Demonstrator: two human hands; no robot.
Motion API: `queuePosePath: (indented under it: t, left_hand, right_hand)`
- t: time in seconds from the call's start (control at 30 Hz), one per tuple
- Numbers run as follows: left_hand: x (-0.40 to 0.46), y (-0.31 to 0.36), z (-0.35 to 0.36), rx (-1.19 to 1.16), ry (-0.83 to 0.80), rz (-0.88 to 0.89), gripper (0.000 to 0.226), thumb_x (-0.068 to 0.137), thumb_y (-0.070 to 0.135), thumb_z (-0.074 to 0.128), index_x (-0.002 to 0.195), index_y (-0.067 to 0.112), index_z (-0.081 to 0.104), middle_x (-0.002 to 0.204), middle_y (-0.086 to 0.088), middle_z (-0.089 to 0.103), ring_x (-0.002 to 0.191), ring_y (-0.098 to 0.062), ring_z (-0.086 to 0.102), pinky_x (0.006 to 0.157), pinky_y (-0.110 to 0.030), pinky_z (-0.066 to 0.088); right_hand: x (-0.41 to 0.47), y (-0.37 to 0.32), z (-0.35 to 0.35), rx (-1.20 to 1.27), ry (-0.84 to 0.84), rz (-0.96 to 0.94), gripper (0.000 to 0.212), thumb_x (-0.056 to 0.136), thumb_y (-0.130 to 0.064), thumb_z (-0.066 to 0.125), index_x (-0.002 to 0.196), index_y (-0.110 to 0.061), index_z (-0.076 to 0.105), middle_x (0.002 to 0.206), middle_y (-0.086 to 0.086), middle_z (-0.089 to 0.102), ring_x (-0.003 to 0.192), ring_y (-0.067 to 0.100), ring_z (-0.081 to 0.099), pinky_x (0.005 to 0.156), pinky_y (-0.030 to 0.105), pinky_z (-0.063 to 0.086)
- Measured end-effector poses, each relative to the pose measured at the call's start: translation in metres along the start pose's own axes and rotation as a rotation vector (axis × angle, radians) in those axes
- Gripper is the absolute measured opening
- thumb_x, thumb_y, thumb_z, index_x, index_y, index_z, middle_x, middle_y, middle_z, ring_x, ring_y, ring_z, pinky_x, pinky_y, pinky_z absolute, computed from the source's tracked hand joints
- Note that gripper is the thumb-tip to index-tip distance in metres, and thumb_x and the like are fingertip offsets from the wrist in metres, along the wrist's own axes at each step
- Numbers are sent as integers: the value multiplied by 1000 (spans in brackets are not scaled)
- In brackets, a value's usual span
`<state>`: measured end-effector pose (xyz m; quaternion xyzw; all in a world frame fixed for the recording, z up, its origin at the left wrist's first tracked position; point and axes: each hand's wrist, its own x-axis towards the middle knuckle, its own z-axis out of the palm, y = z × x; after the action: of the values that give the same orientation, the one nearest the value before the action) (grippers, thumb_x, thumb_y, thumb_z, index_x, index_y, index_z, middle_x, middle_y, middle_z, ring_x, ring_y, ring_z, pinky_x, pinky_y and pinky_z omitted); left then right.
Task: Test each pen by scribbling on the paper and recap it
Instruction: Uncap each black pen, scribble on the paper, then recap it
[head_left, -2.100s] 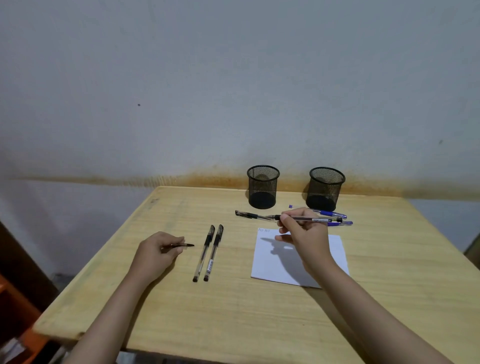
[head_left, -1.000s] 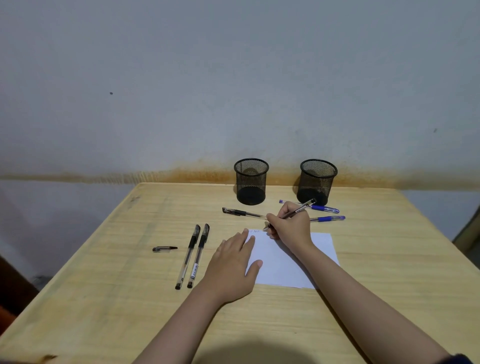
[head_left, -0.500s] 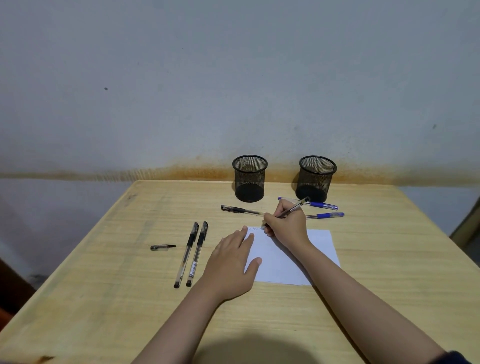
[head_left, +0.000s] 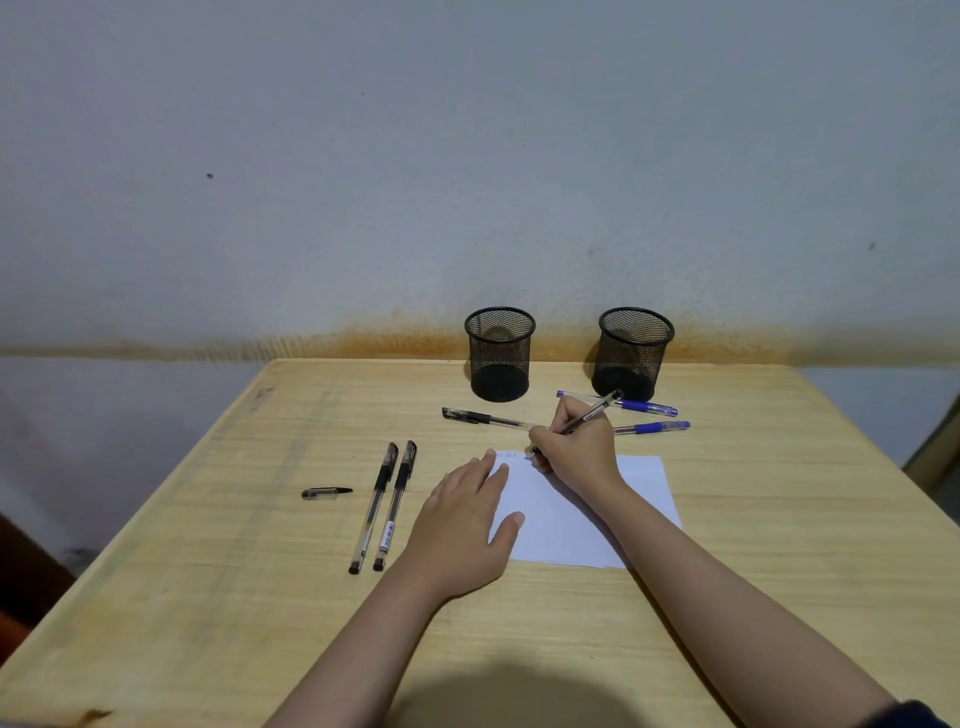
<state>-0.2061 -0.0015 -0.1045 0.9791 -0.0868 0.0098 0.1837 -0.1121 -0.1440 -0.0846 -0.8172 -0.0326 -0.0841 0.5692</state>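
My right hand (head_left: 576, 449) grips an uncapped black pen (head_left: 597, 410), its tip down at the top left corner of the white paper (head_left: 582, 519), where small scribbles show. My left hand (head_left: 462, 525) lies flat, fingers spread, holding down the paper's left edge. The pen's loose black cap (head_left: 326, 492) lies on the table to the left. Two capped black pens (head_left: 384, 506) lie side by side between cap and paper. Another black pen (head_left: 485, 417) and two blue pens (head_left: 641, 408) lie behind the paper.
Two black mesh pen cups (head_left: 498, 356) (head_left: 634, 353) stand near the wall at the back of the wooden table (head_left: 208, 597). The table's left edge drops off to the floor.
My left hand set the cap down on the table and came over to press the paper. My right hand turned the pen tip down onto the paper and is scribbling.
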Motion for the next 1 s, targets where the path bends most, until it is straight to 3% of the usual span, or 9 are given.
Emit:
queuePosePath:
  t: [0.17,0.3,0.73,0.87,1.0]
  left_hand:
    - [0,-1,1,-8,6,0,60,95,47,31,148,25,13,159,8,4,145,-13,3,117,-38,11]
    - [1,-2,1,-2,7,-1,60,95,48,31,148,26,13,159,8,4,146,-13,3,117,-38,11]
    - [-1,-1,1,-18,14,-10,60,95,47,32,148,25,16,159,8,5,146,-14,4,117,-39,14]
    - [-6,2,-4,-105,116,18,52,94,43,39,141,22,35,154,6,25,141,-12,19,112,-34,28]
    - [-16,0,-22,-213,338,11,41,92,38,44,126,20,56,138,7,49,128,-10,39,107,-32,35]
  right_hand:
    - [1,0,0,34,24,13,26,81,0,64,65,-8,45,66,30,62,53,30,67,47,29,54]
    - [2,1,-1,50,43,19,26,81,2,64,65,-7,45,66,31,60,55,34,66,42,24,52]
    - [3,3,-1,151,64,70,21,81,1,65,69,-1,48,59,23,57,43,21,64,43,27,53]
    - [-2,-3,-4,332,56,57,18,84,-3,67,74,0,54,54,9,59,47,16,65,45,24,53]
    - [-5,-8,-6,327,-18,9,8,86,1,63,84,7,58,61,11,57,47,4,62,46,13,50]
